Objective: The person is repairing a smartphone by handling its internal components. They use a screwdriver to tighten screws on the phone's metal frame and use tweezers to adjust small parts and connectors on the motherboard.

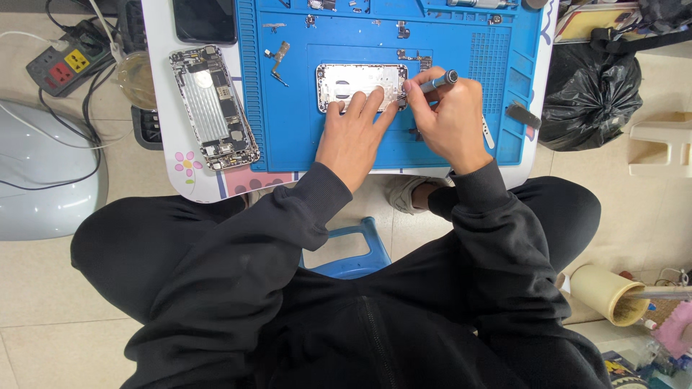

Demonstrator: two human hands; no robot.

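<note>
Blue silicone mat (288, 130) covers the small table, keeping loose screws from rolling. On it lies the opened phone shell (353, 85); the left hand (352, 133) presses spread fingers flat on it to steady it, while the right hand (447, 115) pinches a screwdriver (440, 80) at its right edge. A second stripped phone (214, 108) lies aside, left.

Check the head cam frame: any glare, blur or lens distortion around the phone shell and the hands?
Head view: even, soft light and faint shadows. The silver phone shell on the blue mat looks bright and a bit washed out. Left hand, right hand and the screwdriver are sharp, no motion blur. Wide-angle bending shows at the frame edges; the black sleeves lose detail in the dark.
</note>
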